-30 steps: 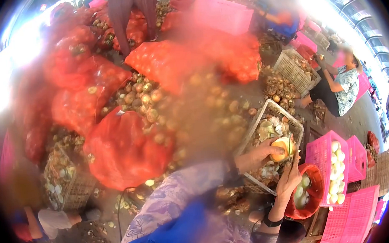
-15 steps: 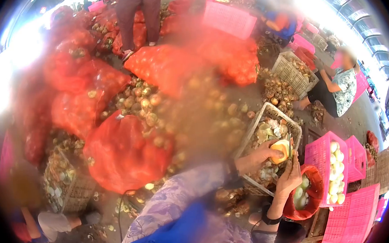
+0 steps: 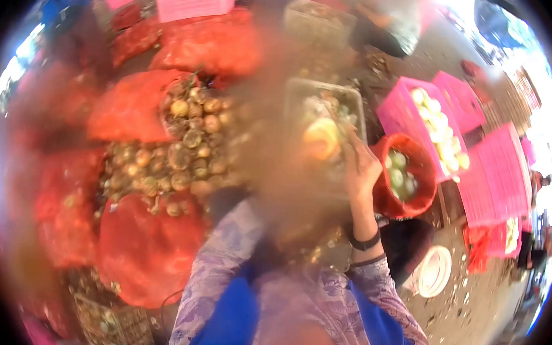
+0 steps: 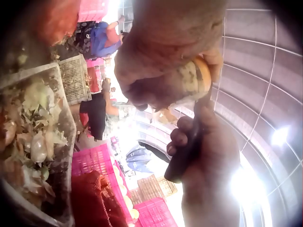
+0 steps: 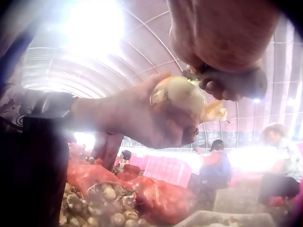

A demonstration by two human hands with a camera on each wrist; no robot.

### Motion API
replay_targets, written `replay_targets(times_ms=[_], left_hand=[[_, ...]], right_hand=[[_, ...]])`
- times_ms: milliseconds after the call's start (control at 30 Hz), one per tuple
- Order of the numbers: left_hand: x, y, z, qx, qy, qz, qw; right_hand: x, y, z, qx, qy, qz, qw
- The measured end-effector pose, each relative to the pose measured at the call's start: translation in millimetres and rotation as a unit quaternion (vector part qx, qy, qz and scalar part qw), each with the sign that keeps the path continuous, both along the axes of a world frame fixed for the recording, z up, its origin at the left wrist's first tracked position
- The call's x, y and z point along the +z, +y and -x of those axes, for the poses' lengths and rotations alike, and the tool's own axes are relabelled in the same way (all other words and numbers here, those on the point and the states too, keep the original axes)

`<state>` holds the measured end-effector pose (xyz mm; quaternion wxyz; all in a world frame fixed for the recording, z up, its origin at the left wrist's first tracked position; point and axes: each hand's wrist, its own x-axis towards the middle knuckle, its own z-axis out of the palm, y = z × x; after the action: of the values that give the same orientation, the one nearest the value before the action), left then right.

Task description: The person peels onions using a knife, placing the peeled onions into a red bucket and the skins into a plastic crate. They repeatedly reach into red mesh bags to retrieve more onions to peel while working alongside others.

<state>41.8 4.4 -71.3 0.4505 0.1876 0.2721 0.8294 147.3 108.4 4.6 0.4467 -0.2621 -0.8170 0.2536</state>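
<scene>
In the right wrist view, my left hand (image 5: 137, 113) grips an onion (image 5: 184, 94), its fingers curled round the sides. A pale layer shows on the onion, and a loose flap of skin (image 5: 215, 111) hangs from it. My right hand (image 4: 210, 161) holds a knife by its dark handle (image 4: 182, 163), thumb close against the onion. The blade is mostly hidden between hand and onion. In the head view a brown blur covers my left hand, while the onion shows over a crate of peelings (image 3: 359, 113).
A red bucket (image 3: 382, 197) with peeled onions stands right of the crate, beside a pink crate (image 3: 405, 111) of peeled onions. Unpeeled onions (image 3: 180, 159) lie in a heap at left, among red mesh sacks (image 3: 148, 256). A white bucket (image 3: 435, 271) sits lower right. Other people work beyond.
The head view has swung, so the crates, buckets and my hands now appear farther left and higher. My left hand keeps the onion, with my right hand beside it throughout.
</scene>
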Motion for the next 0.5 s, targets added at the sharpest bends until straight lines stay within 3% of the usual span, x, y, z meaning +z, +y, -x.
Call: replay_targets(times_ms=[133, 233, 300, 433, 500], left_hand=[[68, -7, 27, -0.131, 0.019, 0.075, 0.988], [85, -7, 23, -0.098, 0.075, 0.031, 0.992], [77, -2, 28, -0.062, 0.184, 0.060, 0.979], [67, 6, 34, -0.018, 0.222, 0.083, 0.971], [76, 5, 32, -0.038, 0.182, 0.042, 0.982]], right_hand=[[7, -4, -1, -0.001, -0.009, 0.040, 0.999], [16, 2, -1, -0.066, -0.090, -0.032, 0.993], [7, 17, 1, -0.026, 0.032, 0.140, 0.989], [14, 7, 1, -0.023, 0.017, 0.108, 0.994], [21, 6, 0, 0.070, 0.088, 0.239, 0.964]])
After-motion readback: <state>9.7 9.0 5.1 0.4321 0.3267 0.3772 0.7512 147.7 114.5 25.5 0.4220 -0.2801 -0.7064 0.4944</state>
